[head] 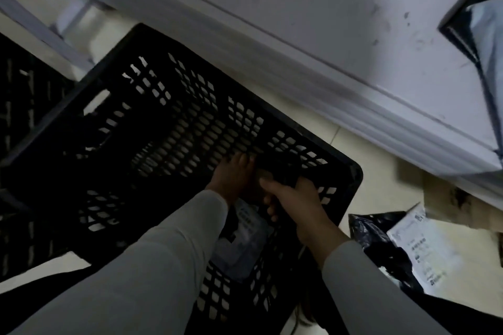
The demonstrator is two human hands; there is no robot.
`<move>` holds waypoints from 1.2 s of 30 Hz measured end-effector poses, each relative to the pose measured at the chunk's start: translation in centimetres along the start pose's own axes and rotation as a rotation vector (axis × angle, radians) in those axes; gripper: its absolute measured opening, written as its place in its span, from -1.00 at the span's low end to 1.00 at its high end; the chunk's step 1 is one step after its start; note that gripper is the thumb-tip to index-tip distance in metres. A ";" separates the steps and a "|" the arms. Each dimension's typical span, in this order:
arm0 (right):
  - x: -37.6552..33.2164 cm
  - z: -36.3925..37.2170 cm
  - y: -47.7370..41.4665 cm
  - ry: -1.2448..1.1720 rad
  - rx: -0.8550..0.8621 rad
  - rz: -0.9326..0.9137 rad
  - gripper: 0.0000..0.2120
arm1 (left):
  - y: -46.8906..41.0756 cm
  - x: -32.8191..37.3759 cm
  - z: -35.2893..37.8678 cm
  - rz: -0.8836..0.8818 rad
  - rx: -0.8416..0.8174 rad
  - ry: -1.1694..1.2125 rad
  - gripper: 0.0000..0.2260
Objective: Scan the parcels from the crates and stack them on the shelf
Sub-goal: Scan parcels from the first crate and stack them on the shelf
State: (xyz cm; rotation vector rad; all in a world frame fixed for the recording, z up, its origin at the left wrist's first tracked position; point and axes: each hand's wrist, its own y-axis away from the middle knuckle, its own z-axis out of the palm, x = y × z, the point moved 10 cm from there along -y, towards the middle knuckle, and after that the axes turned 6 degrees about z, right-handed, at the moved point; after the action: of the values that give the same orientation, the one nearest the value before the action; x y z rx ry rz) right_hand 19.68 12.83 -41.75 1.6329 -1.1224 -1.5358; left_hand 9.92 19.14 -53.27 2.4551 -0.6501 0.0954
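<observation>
Left sleeve (163,266): a pale grey sleeve is seen nearest the camera, reaching down into the crate.
Right sleeve (367,294): a matching grey sleeve is seen coming in from the lower right, over the crate's near corner.
Labelled parcel (242,239): a dark parcel with a pale printed label lies inside the crate, between the two forearms and partly covered by them.
Right hand (296,204): the fingers are curled round a dark object (280,174), with the thumb laid across its top; what the object is cannot be told in the dim light.
Left hand (234,179): it is stretched forward, just beside the right hand, with the fingertips at the dark object; whether anything is gripped cannot be told.
Crate (174,128): a black perforated plastic crate is set on the pale floor (313,117), against the shelf's edge.
Floor parcel (381,247): a glossy black bag with a white label is lying on the floor, just right of the crate.
Cardboard (446,198): a brown piece is seen beyond that bag, under the shelf's edge.
Second crate (19,106): another black crate is seen at the left edge.
Shelf (326,22): a scuffed pale surface is spread across the top.
Shelf parcel (484,35): a dark shiny bag is resting on the shelf at the far right.
</observation>
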 end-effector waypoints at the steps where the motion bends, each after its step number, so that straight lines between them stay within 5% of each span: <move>1: 0.0 0.1 -0.1 0.003 0.001 -0.002 -0.89 | 0.4 -0.3 0.2 -0.002 -0.023 0.020 -0.41; 4: -0.5 0.7 0.4 -0.009 -0.011 -0.014 -0.82 | 3.4 -3.1 -0.8 -0.158 -0.007 0.246 -0.11; 9: -2.6 2.5 4.4 -0.060 -0.098 -0.069 -0.78 | 9.8 -8.6 -2.9 -0.405 -0.016 0.894 0.08; 10: -3.0 2.8 5.6 -0.064 -0.118 -0.085 -0.80 | 11.5 -8.9 -3.9 -0.418 -0.007 1.022 0.04; 12: -3.5 3.3 8.2 -0.070 -0.160 -0.112 -0.78 | 15.1 -9.0 -5.9 -0.447 0.024 1.233 -0.38; 16: -3.9 3.7 13.7 -0.062 -0.194 -0.178 -0.72 | 21.2 -10.0 -9.4 -0.458 0.186 1.420 -0.34; 20: -4.2 4.2 20.1 -0.084 -0.225 -0.285 -0.73 | 26.2 -9.2 -13.6 -0.383 0.288 1.473 -0.77; 25: -5.1 5.8 28.3 0.035 -0.277 -0.448 -0.73 | 31.3 -8.4 -18.8 -0.278 0.489 1.531 -0.84; 36: -8.9 6.0 42.5 0.658 -0.134 -0.888 -0.81 | 44.1 -10.0 -32.6 -0.193 0.650 1.108 -0.91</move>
State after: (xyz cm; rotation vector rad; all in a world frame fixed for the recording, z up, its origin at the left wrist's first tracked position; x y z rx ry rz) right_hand 7.20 2.53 -1.04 2.4336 0.0960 -1.2901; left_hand -17.13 10.64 -5.27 2.4684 0.1541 1.6462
